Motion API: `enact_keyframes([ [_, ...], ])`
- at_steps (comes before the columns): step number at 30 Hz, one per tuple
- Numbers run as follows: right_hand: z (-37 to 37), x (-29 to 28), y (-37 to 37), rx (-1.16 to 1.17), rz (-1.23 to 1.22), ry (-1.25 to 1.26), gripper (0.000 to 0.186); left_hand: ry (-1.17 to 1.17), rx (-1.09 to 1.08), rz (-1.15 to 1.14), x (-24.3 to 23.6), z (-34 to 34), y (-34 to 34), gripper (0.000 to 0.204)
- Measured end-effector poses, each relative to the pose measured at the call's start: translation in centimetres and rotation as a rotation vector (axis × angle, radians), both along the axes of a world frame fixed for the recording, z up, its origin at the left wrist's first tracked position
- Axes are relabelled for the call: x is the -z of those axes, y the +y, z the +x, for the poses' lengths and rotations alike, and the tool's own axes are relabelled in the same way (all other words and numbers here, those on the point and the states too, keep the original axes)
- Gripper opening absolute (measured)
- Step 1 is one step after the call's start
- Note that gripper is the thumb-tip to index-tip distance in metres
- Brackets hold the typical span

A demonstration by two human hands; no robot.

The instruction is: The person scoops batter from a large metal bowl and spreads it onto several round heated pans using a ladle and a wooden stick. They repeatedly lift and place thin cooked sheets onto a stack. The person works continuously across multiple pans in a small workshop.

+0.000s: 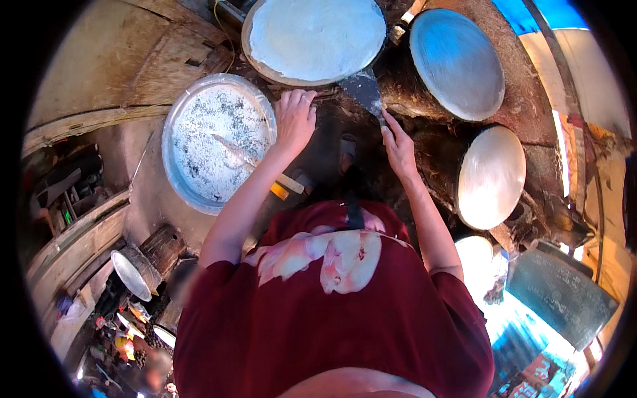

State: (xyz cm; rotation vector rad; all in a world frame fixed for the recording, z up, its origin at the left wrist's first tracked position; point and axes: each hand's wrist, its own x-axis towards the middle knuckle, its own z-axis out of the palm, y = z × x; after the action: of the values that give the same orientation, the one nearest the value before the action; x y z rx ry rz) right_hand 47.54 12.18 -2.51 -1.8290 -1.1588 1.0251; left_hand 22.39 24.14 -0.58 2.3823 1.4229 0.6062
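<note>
– Right hand (399, 154) first: doing what?

– Gripping the narrow end of a dark flat spatula (363, 89) between lightly closed fingers, with the blade at the near rim of a round griddle (295, 81). Ahead and to the left of that hand, then, and covered almost wholly by a smooth white layer (315, 33).

– And the left hand (295, 123)?

– Open, with loosely bent fingers pointing at the griddle's near rim. Can't tell whether touching or just short of it.

– Any brands, labels, writing?

– Look well to the right of the right hand and behind it: pale marks like handwriting on a dark board (561, 295), too small to make out. Red-and-white print (534, 371) below that, equally unclear.

– What sort of surface?

– Rough, brown, earthen-looking bench (524, 109) beyond the right hand. Ahead and right of that hand, a large round pan (458, 64) with a blue-grey sheen; straight right, a smaller pale disc (492, 178). Just left of the left hand, a wide metal basin (186, 189), coated inside with speckled white powder and crossed by a pale stick (290, 184).

– And the room?

– Worn wooden boards (99, 60) far left of the left hand, a tipped metal pot (131, 274) behind and left of it, blue sheeting (517, 13) far ahead and right of the right hand.
</note>
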Motion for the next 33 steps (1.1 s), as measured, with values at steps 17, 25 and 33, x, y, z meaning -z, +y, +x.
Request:
enact_keyframes([
  [17,-4.3,-2.2,15.6,-0.239,-0.606,1.395,0.033,-0.039,-0.053,0.306,0.1,3.9,11.3,0.012],
  [25,-8.5,0.7,19.8,-0.157,-0.338,1.259,0.029,-0.093,0.153,0.234,-3.2,2.3,14.6,0.01],
  [33,-9.8,-1.6,16.9,0.097,-0.262,1.445,0.025,0.022,0.248,0.273,-4.8,2.5,15.2,0.011],
])
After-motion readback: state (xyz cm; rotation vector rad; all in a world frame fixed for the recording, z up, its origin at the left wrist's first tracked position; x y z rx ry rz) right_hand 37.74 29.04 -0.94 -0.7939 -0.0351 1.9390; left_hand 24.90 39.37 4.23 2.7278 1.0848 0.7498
